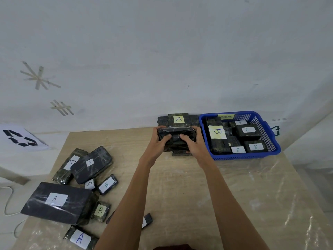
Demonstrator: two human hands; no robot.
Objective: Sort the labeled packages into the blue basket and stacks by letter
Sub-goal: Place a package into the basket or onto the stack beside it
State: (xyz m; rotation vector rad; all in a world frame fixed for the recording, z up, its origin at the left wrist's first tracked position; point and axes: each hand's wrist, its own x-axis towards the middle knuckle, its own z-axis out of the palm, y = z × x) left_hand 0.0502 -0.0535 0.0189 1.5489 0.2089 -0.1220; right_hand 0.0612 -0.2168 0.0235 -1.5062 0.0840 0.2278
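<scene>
Both hands grip one dark wrapped package at the far middle of the table; my left hand holds its left end and my right hand its right end. Its label is hidden. It sits over a stack of dark packages, in front of an upright package labelled A against the wall. The blue basket stands just right of my hands, with several B packages inside. Unsorted A, B and D packages lie at the left, among them a large A package.
The wooden table has a wrinkled plastic film on its right part. A small black package lies near my left forearm. A white sheet with a recycling symbol and a cable sit beyond the table's left edge.
</scene>
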